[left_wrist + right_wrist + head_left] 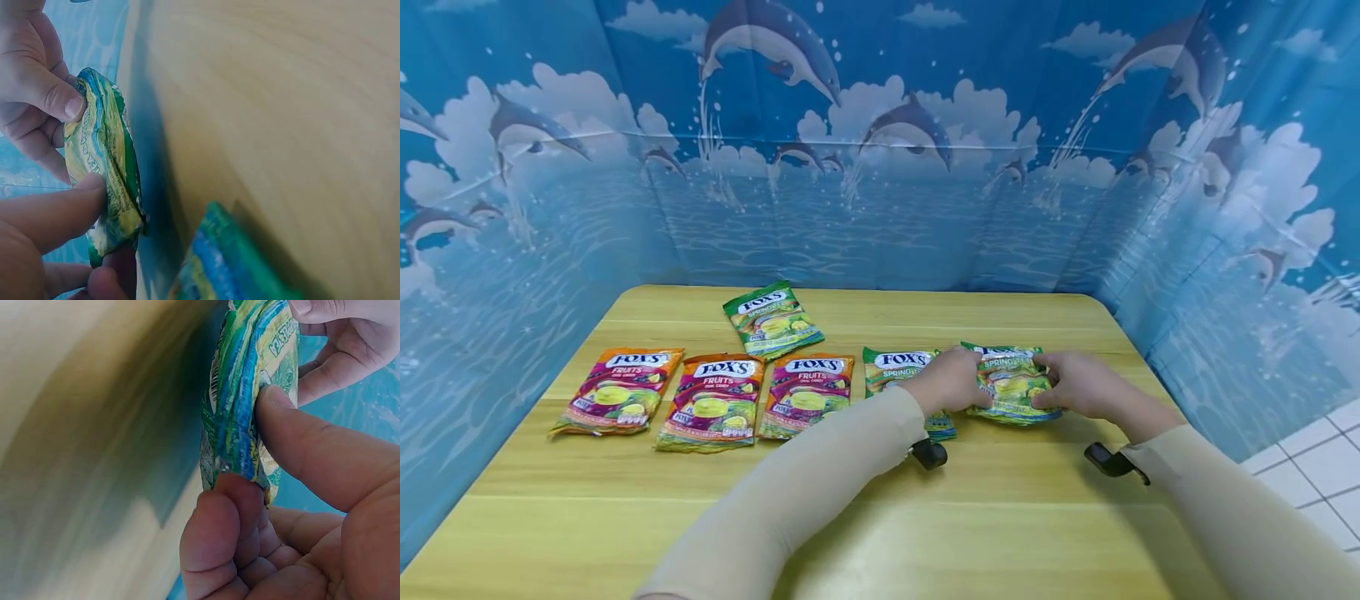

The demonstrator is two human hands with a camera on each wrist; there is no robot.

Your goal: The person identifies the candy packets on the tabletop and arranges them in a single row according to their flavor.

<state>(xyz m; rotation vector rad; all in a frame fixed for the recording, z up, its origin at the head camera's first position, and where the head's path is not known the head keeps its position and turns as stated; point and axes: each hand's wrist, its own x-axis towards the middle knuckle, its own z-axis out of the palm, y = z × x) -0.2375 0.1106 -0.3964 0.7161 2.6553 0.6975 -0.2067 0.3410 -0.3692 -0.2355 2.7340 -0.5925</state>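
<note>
Both hands hold one green Fox's Spring Tea candy bag [1011,385] by its two sides, at the right of the table. My left hand [950,381] pinches its left edge, thumb on the printed front. The right hand [1078,386] pinches the opposite edge, with fingertips curled behind, as the right wrist view shows. In both wrist views the bag [103,150] stands close over the wooden surface. Beside it, partly covered by my left hand and forearm, lies a second green candy bag [891,367].
Left of these, three orange-and-purple Fox's Fruits bags [621,392], [711,404], [808,396] lie in a row on the wooden table [985,517]. Another green bag [773,321] lies tilted behind them. A dolphin-printed curtain [880,217] surrounds the table's back and sides.
</note>
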